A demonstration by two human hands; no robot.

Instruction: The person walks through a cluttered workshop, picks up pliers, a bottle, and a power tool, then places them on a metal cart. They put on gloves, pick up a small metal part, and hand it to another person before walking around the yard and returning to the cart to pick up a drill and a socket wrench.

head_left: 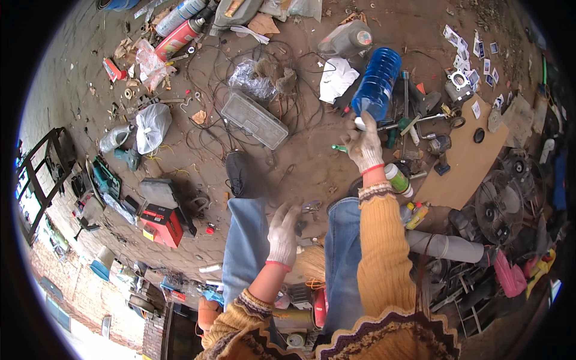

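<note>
My right hand (363,150), in a white knitted glove, reaches forward with its fingers closed about the white-capped neck of a clear bottle of blue liquid (379,81). The bottle's cap end points toward me; I cannot tell whether its far end rests on the ground. Just left of that hand is a small green item (339,147). My left hand (282,237), gloved the same way, hovers beside my left knee with its fingers stretched out and nothing in them. Between my knees, small metal parts (311,207) lie on the ground, partly blurred.
Ahead lie a clear-lidded plastic case (255,120), a grey jug (348,39) and tangled dark wires. Spray cans (180,39) and a white plastic bag (152,128) are at left, above a red box (162,225). Wrenches, a brown board (462,162) and a fan (499,204) occupy the right.
</note>
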